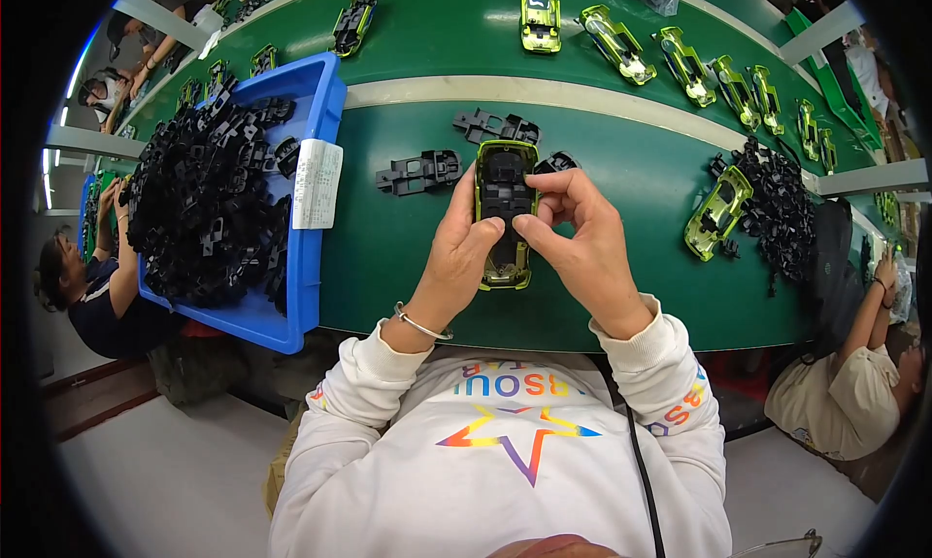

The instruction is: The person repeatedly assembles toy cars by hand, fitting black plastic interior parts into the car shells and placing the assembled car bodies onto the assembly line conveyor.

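Between my hands, over the green table, is a lime-green toy car body shell (507,272), its underside facing up. A black plastic interior part (505,175) sits inside it. My left hand (456,233) grips the shell along its left side, thumb on the black part. My right hand (578,228) is closed at the right side, its thumb and forefinger at the shell's edge and the black part. Just beyond the shell lie loose black interior parts: one (419,173) to the left, another (495,127) behind, and a third (557,162) partly hidden by my right hand.
At left stands a blue bin (309,267) heaped with black parts (209,199). To the right, another green shell (718,213) lies by a pile of small black pieces (777,209). Several green shells (616,44) line the belt behind. Co-workers sit on both sides.
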Tool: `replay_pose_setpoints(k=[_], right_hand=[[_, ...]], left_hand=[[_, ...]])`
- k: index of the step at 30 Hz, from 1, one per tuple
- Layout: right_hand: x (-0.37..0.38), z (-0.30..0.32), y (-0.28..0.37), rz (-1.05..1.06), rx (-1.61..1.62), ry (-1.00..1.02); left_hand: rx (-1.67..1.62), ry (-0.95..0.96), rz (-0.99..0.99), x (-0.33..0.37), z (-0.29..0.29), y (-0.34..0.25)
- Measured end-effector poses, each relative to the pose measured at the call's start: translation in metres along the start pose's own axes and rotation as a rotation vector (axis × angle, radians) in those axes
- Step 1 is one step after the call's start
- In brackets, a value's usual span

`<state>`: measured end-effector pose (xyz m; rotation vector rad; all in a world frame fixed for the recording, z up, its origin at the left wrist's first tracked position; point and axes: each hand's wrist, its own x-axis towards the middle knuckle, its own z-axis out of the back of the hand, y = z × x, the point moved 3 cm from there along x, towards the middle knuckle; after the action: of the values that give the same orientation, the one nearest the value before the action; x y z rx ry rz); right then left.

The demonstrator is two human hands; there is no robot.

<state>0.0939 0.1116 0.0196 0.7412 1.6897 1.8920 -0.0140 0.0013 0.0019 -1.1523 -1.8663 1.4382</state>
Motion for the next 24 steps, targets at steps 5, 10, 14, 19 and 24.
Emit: replay_pose_setpoints(k=[5,10,14,19,24], right_hand=[[0.012,0.003,-0.008,-0.202,0.152,0.066],[0.034,0.009,-0.014,-0.180,0.262,0.047],[0.052,0.015,-0.015,-0.157,0.380,0.047],[0.041,0.035,-0.011,-0.111,0.531,-0.090],[0.005,0.066,-0.018,-0.052,0.082,0.026]], left_hand=[[0.007,0.002,-0.004,0.012,0.002,-0.001],[0.071,0.028,-0.009,0.041,0.002,-0.012],[0.095,0.058,0.025,0.077,0.001,-0.024],[-0.075,-0.010,0.047,0.184,0.033,-0.030],[0.043,-0.410,-0.147,0.313,0.109,-0.021]])
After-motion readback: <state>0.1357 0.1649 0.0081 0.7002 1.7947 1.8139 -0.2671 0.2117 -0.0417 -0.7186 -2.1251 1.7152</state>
